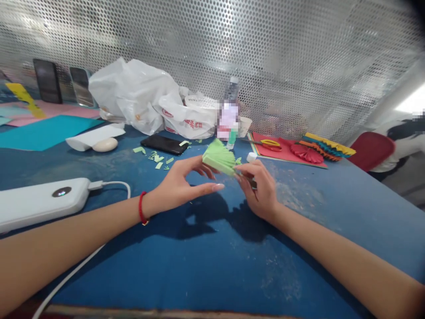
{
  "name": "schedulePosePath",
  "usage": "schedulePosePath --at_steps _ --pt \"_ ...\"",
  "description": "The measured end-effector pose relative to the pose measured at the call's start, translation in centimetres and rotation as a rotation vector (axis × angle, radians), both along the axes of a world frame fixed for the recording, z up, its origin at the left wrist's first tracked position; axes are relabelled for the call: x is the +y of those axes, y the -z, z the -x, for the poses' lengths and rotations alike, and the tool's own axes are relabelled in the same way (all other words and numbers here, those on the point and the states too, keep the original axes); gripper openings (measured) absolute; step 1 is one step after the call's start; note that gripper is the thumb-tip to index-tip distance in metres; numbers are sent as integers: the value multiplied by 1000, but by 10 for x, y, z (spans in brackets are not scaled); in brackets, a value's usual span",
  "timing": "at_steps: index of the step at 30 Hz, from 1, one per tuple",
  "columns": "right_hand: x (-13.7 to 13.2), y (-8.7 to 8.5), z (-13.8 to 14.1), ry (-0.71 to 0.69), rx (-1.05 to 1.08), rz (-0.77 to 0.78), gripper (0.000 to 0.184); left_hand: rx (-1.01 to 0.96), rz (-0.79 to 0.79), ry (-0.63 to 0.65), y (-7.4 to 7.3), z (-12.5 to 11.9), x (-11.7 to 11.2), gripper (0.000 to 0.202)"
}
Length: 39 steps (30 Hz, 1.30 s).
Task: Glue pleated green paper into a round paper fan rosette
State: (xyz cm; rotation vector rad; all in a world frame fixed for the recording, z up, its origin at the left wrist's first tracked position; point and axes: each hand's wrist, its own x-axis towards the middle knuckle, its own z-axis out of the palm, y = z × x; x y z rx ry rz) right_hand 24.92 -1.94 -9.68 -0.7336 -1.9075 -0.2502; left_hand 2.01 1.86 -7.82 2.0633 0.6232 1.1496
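Note:
A light green pleated paper fan [219, 157] hangs a little above the blue table [206, 261]. My right hand [257, 188] pinches its lower right end with closed fingers; a dark thin object also shows in that hand. My left hand [184, 184] is beside the fan's left side, fingers stretched out, the upper fingertips touching or nearly touching the paper. A red band sits on my left wrist.
Green paper scraps [156, 157] and a black phone [164, 144] lie behind my hands. A glue stick [232, 136], scissors [270, 144] on red paper, folded coloured fans [323, 148], white plastic bags [146, 104], and a white power bank [40, 201] with cable surround them. A perforated metal screen backs the table.

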Motion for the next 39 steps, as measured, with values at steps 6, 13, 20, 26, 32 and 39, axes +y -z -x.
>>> schedulePosePath --at_steps 6,13,20,26,32,39 --pt "-2 -3 -5 31 -394 -290 20 -89 241 112 2 -1 3 54" --pt "2 -2 -8 38 -515 -232 29 -48 9 -182 -1 2 13 53" --pt "13 -3 -16 128 -634 -65 14 378 -276 41 2 2 12 48" --pt "12 -3 -12 66 -384 178 19 373 -90 191 14 0 15 93" --pt "7 -7 -10 50 -294 112 18 324 -1 96 21 0 31 83" --pt "-10 -14 12 -26 -532 -97 30 812 -209 -183 31 -8 25 63"
